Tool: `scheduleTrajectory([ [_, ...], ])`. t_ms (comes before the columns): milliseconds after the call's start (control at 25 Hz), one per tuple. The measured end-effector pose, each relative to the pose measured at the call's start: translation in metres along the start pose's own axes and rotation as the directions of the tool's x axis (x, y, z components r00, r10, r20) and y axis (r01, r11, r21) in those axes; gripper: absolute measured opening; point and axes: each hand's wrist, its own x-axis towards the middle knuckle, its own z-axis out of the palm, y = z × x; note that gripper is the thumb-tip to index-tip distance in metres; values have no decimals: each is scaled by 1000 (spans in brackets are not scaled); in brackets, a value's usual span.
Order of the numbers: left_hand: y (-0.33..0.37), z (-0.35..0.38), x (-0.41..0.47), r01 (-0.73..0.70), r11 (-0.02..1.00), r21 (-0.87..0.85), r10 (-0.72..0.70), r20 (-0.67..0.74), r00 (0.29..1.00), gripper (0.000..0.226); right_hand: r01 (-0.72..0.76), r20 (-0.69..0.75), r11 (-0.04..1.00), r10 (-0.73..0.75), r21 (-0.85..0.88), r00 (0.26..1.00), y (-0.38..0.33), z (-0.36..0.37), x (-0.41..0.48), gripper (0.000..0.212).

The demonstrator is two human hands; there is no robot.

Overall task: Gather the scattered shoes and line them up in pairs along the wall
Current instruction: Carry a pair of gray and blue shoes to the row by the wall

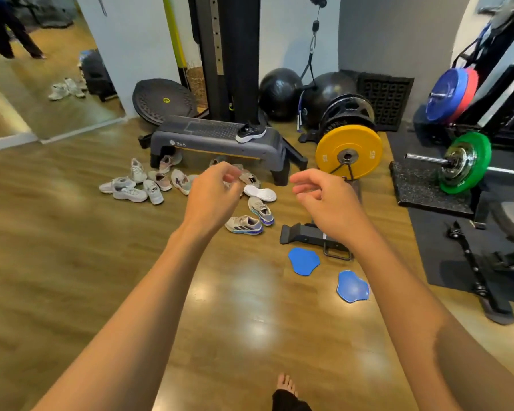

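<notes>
Left hand point(212, 194) mid-frame, fingers loosely curled, empty | right hand point(327, 203) beside it, likewise curled and empty | shoes point(129, 193) scattered on wood floor at centre frame, in front of step bench point(217, 137) | black shoe point(251, 133) on bench top | yellow plate point(349, 152) right of bench | blue discs point(304, 261) lower centre-right

One wide-angle view, from a camera worn on the person's head, high above the floor point(72, 232) and facing forward and down. Both forearms enter from the bottom edge. The left hand point(212, 192) and right hand point(324, 200) sit mid-frame, nearest the lens. Shoes point(244, 224) lie farther off, and the wall point(368, 40) is farthest, at the top. A bare foot point(285, 384) shows at the bottom edge.
</notes>
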Motion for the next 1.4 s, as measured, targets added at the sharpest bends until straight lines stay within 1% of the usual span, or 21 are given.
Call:
scheduleTrajectory([
  [200,-23,55,122,112,994,-4,-112,-17,994,17,-4,117,1000,2,14,993,40,15,144,27],
  [360,-71,109,221,188,982,-11,-188,9,982,22,-43,181,999,42,-1,983,83,57,254,26],
  [440,-108,145,268,223,975,-11,-223,27,975,24,-87,175,996,89,-20,981,113,87,304,27],
  [520,-144,179,306,255,967,-21,-255,37,966,25,-97,182,995,99,-15,978,143,116,346,27],
  [600,-187,221,339,309,950,-44,-308,36,951,26,-142,191,990,141,-8,971,184,154,387,26],
  [760,-293,329,377,375,924,-74,-372,48,927,24,-207,237,978,199,8,951,298,248,446,25],
  [840,-350,385,380,415,906,-88,-413,40,910,25,-209,275,978,205,-16,939,358,299,461,26],
  [1000,-487,519,376,512,854,-95,-510,46,859,25,-137,372,973,199,-187,907,506,425,486,30],
  [1080,-547,579,375,539,835,-110,-537,51,842,25,-110,400,961,208,-255,893,570,483,499,31],
  [1200,-611,640,383,562,819,-117,-561,44,827,25,-83,410,940,222,-331,884,636,549,520,29],
  [1280,-645,669,391,587,804,-93,-584,56,810,27,-8,439,913,205,-408,875,670,586,535,26],
  [1320,-660,679,395,614,785,-87,-610,66,789,27,66,494,877,205,-477,845,686,602,540,27],
  [1400,-686,689,398,687,718,-114,-683,75,726,22,250,630,751,271,-611,728,712,624,538,36],
])
